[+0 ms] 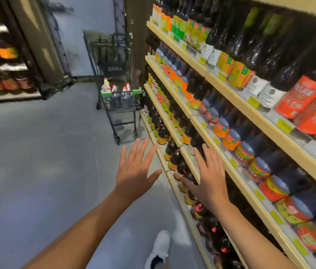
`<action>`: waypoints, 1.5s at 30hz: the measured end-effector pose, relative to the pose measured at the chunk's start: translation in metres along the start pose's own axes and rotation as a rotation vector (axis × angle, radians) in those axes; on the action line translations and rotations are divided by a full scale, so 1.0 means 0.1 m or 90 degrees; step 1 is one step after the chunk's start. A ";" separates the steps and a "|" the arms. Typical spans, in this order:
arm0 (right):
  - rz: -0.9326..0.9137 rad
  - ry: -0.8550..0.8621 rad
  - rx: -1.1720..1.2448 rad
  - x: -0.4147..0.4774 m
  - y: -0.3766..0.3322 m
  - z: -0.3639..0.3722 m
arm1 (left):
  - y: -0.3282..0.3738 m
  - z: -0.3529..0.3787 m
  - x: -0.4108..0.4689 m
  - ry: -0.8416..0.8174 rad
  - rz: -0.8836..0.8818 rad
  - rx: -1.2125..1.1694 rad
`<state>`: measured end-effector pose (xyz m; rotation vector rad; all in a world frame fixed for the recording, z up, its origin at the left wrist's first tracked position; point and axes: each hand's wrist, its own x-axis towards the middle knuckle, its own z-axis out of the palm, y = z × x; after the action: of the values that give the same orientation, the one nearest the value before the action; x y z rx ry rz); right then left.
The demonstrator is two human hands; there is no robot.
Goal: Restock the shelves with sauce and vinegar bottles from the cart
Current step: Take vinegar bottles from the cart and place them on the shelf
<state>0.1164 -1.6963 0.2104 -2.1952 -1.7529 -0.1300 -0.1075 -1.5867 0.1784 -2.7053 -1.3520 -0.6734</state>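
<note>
Well ahead, both the left hand [135, 174] and right hand [209, 183] spread flat-fingered beside glossy dark bottles [180, 164] on pale shelves [229, 166].

Views: one, head-worn, wide-angle.
Position: above and behind the left hand [135, 171] and right hand [209, 181], both close, forearms entering from the lower edge.
Facing: forward and down along an aisle, frame tilted.
Right of the hands: shelves [236, 94], near, receding ahead.
Beyond the hands: cart [118, 105], farther off.
Beneath the hands: floor [46, 162], one shoe [159, 247].
Edges: blurred.
</note>
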 end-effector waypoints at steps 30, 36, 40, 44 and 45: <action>-0.286 -0.094 0.037 5.57 -1.60 2.54 | -4.09 1.09 3.13 -0.033 -0.307 0.079; -0.241 -0.124 0.016 6.57 -2.14 3.06 | -5.23 1.24 3.86 -0.095 -0.272 0.094; -0.186 -0.151 0.020 7.13 -2.31 3.33 | -5.81 1.43 4.36 -0.121 -0.260 0.068; -0.142 -0.177 0.035 7.72 -2.32 3.70 | -6.28 1.73 4.95 -0.142 -0.235 0.050; -0.135 -0.182 0.039 7.87 -2.31 3.80 | -6.38 1.83 5.09 -0.147 -0.230 0.045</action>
<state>0.0331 -0.8020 0.1118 -2.0608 -2.1111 0.1956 -0.2664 -0.7673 0.1183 -2.5690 -1.9064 -0.3244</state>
